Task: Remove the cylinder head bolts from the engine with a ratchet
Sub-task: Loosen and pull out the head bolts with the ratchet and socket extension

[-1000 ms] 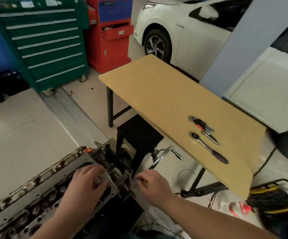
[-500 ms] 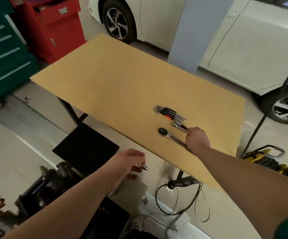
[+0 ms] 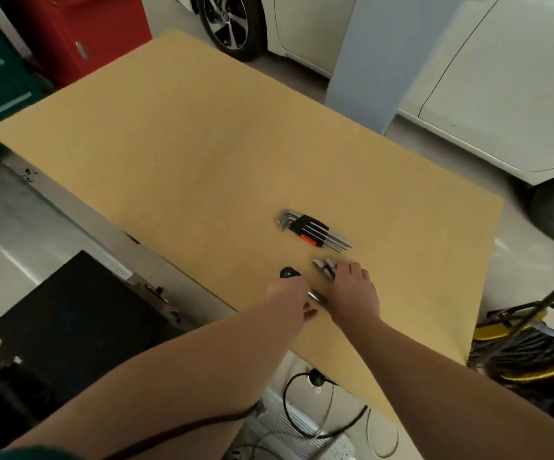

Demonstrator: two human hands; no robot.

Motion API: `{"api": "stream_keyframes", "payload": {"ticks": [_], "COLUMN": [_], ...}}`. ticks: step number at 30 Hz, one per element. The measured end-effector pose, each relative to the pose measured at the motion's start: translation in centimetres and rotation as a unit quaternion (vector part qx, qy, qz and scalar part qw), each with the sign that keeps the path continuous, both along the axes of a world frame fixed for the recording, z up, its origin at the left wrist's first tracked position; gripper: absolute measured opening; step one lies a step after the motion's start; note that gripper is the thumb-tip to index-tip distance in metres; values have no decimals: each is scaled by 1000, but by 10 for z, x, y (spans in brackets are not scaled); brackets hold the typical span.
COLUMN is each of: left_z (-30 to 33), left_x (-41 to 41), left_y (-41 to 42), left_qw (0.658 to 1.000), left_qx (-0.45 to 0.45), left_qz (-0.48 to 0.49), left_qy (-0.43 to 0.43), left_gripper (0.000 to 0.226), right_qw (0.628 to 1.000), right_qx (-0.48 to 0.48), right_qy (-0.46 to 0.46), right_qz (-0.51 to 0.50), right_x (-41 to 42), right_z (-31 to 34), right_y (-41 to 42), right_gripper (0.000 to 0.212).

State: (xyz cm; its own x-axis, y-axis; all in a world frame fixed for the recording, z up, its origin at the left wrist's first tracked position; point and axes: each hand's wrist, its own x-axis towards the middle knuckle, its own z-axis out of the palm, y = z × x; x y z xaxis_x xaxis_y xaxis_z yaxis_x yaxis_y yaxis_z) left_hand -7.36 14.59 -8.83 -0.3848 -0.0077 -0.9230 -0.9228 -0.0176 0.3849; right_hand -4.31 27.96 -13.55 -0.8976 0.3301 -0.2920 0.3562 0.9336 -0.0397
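The ratchet (image 3: 288, 273) lies on the tan table top (image 3: 186, 154), its round black head pointing left and a short piece of shiny shaft showing between my hands. My left hand (image 3: 287, 298) is curled over the shaft just behind the head, thumb below it. My right hand (image 3: 351, 295) covers the handle end, and its fingertips pinch a short silver socket piece (image 3: 324, 267) lying just beyond the ratchet. The engine is out of view.
A hex key set in a black and red holder (image 3: 315, 231) lies just beyond the hands. A black stool (image 3: 79, 313) stands under the near left table edge. Cables and a power strip (image 3: 322, 436) are on the floor. A yellow cable reel (image 3: 527, 356) sits at right, with a white car (image 3: 468, 94) behind.
My head has turned from the engine to the table. My left hand has come up from below the table edge onto the ratchet. My right hand has shifted toward the silver socket piece.
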Motion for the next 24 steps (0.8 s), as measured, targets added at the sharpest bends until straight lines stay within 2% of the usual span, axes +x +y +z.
{"api": "stream_keyframes", "payload": {"ticks": [2,3,4,5,6,7,9,10,12,15,17,19,24], "left_z": [-12,-20,-28,-33,-40,-42,-41,-36,-23,2,27,55,143], "left_x": [-6,-7,-6,-10,-4,-2,1,-1,4,18,26,31,69], "left_y": [9,11,12,14,18,21,24,26,26,-1,-31,-70,-182], "left_qw": [999,997,993,996,984,976,993,995,992,983,975,960,920], "left_qx": [-31,-59,-75,-39,-63,-99,-75,-47,-52,40,105,160,165], "left_qz": [26,28,-1,-26,-127,-161,-40,4,63,100,90,84,33], "left_qy": [13,48,90,73,108,112,88,89,102,145,172,212,355], "left_gripper": [10,9,11,13,16,15,27,35,37,30,33,35,44], "right_qw": [996,992,991,992,994,996,996,994,981,946,908,885,813], "right_qx": [-73,-101,-110,-105,-94,-81,-76,-96,-167,-293,-391,-447,-575], "right_qy": [-1,-6,-12,-19,-26,-31,-39,-36,-19,-1,17,23,57], "right_qz": [-51,-71,-74,-64,-51,-35,-18,-35,-94,-136,-151,-127,-74], "right_x": [-2,-3,-4,-4,-4,-4,-3,-3,-4,-1,6,12,33], "right_z": [-4,-5,-5,-5,-4,-3,-2,1,10,34,58,83,147], "right_y": [1,1,2,1,1,0,-2,-1,1,-7,-22,-45,-128], "right_gripper": [49,44,40,37,35,35,33,30,22,3,6,6,30]}}
